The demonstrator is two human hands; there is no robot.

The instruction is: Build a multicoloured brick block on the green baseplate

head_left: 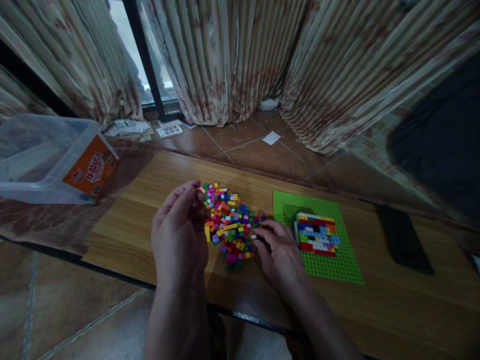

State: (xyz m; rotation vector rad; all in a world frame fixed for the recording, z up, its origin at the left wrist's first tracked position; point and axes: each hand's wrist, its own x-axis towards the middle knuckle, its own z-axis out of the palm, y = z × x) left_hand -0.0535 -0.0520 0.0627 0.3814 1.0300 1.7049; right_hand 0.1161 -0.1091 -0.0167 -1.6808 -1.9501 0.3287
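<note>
Left hand [180, 232] curls loosely beside the brick pile [229, 226], apparently empty; right hand [279, 250] pinches a small white brick [254, 237] at the pile's edge. Best lift cleanly, without scattering neighbours, toward the baseplate [337, 265].

A home room; patterned curtains [240, 55] hang at twelve o'clock over a window; tiled floor [258, 145]; low wooden table [150, 200] at six.
</note>
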